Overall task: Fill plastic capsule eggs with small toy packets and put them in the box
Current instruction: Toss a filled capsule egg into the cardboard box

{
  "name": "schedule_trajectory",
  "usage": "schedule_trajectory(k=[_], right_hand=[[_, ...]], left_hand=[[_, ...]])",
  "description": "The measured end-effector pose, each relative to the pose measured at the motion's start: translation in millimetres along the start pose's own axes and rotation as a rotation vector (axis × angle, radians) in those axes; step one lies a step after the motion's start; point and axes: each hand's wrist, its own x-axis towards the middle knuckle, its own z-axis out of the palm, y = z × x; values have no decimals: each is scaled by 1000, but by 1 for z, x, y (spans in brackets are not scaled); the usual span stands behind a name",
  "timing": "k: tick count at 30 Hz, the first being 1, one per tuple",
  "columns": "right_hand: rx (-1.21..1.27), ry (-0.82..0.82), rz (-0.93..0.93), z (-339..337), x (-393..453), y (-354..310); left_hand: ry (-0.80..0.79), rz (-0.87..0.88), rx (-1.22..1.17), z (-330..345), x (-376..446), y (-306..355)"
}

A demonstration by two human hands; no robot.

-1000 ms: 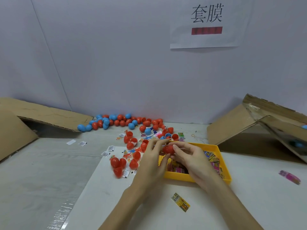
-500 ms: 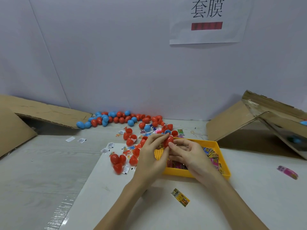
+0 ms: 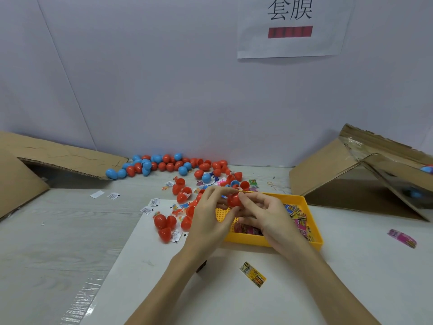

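White tabletop (image 3: 351,289) backs onto a pale wall, with red and blue eggs (image 3: 164,165) heaped along it. Both hands meet over the yellow tray (image 3: 314,221) of toy packets (image 3: 297,212) (one lies loose nearer the person): the left hand (image 3: 208,219) and right hand (image 3: 269,216) pinch a red egg (image 3: 233,200) between their fingertips.

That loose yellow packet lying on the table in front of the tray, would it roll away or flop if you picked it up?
The yellow packet lies flat on the table, so it probably won't roll. It looks thin, so likely light and rather floppy. Its printed wrapper seems glossy, so it may slide if pushed.
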Motion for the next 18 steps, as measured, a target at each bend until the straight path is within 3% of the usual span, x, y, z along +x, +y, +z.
schedule_trajectory(k=[13,16,18], right_hand=[[53,-79,19,-4,-1,-5],[111,15,-45,-16,2,-12],[-72,164,-139,-29,3,-14]], left_hand=[[7,-40,-22,-2,0,-2],[33,-56,-47,-5,1,-3],[30,-72,-37,-5,1,-3]])
